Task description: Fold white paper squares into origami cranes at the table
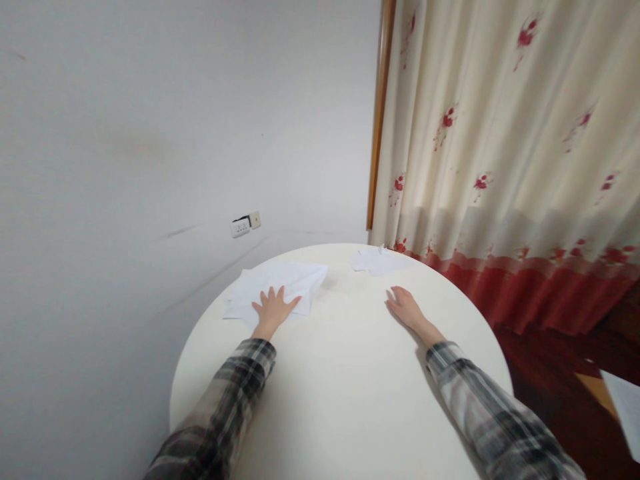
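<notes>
My left hand [273,310] lies flat with its fingers spread on a loose pile of white paper sheets [290,277] at the left far side of the round table. One corner of the pile lifts a little at its right. My right hand [406,307] hovers over or rests on the tabletop, its fingers loosely extended and holding nothing that I can see. Just beyond it lie a few smaller white paper pieces [377,261] near the far edge, one with a crumpled bit on top.
The white round table [340,400] stands against a pale wall with a power socket [241,228]. A floral curtain [480,133] with a red hem hangs behind at the right. At the lower right, a white sheet-like object [625,407] shows above the dark floor.
</notes>
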A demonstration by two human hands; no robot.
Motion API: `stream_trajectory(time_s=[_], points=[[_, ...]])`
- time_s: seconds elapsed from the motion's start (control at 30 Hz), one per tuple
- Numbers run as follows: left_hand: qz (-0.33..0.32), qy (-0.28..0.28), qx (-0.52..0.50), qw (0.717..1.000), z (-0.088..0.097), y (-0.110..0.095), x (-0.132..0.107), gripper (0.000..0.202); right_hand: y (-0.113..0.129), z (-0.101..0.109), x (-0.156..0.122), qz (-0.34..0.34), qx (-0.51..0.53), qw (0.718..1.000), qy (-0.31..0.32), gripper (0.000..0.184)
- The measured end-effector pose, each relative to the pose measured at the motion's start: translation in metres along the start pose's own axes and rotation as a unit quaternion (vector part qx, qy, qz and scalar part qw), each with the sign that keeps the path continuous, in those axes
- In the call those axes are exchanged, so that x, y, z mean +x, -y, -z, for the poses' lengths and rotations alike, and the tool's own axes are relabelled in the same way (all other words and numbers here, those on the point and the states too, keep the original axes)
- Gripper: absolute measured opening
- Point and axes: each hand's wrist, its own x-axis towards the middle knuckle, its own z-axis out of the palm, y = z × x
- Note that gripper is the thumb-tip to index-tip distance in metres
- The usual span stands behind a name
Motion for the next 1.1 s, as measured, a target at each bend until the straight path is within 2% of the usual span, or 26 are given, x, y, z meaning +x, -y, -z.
stream_trajectory(time_s=[0.07, 0.13, 0.23, 0.3, 0.37, 0.43, 0.5, 0.53, 0.6, 0.7, 1.1], points=[[-0.003, -0.03, -0.001, 1.0, 0.001, -0.003, 0.001, 0.077, 0.001, 0.001, -0.001, 0.0, -0.003, 1.0, 0.002, 0.044], [-0.021, -0.096, -0.002, 0.995, 0.005, -0.007, -0.002, 0.071, 0.002, 0.003, -0.001, 0.002, -0.008, 1.0, -0.004, 0.047], [-0.085, -0.201, -0.021, 0.976, 0.014, -0.018, -0.012, 0.06, 0.008, 0.008, -0.001, 0.007, -0.019, 0.999, -0.035, 0.055], [-0.16, -0.216, -0.048, 0.962, 0.019, -0.031, -0.024, 0.059, 0.017, 0.011, -0.002, 0.013, -0.026, 0.998, -0.056, 0.062], [-0.267, -0.19, -0.085, 0.941, 0.019, -0.046, -0.04, 0.057, 0.032, 0.014, -0.007, 0.026, -0.028, 0.998, -0.048, 0.067], [-0.374, -0.135, -0.119, 0.91, 0.015, -0.06, -0.058, 0.055, 0.048, 0.015, -0.015, 0.064, -0.024, 0.998, -0.006, 0.072], [-0.444, -0.062, -0.13, 0.884, 0.007, -0.07, -0.074, 0.055, 0.064, 0.016, -0.026, 0.11, -0.018, 0.993, 0.044, 0.076], [-0.459, -0.018, -0.125, 0.879, 0.003, -0.073, -0.08, 0.056, 0.071, 0.016, -0.03, 0.131, -0.017, 0.989, 0.072, 0.079], [-0.436, 0.05, -0.108, 0.892, -0.005, -0.075, -0.087, 0.056, 0.08, 0.015, -0.038, 0.153, -0.023, 0.978, 0.137, 0.08], [-0.405, 0.086, -0.085, 0.906, -0.009, -0.074, -0.087, 0.061, 0.085, 0.014, -0.043, 0.146, -0.034, 0.966, 0.213, 0.078], [-0.379, 0.135, -0.04, 0.915, 0.002, -0.078, -0.087, 0.068, 0.089, 0.02, -0.039, 0.13, -0.047, 0.958, 0.252, 0.081]])
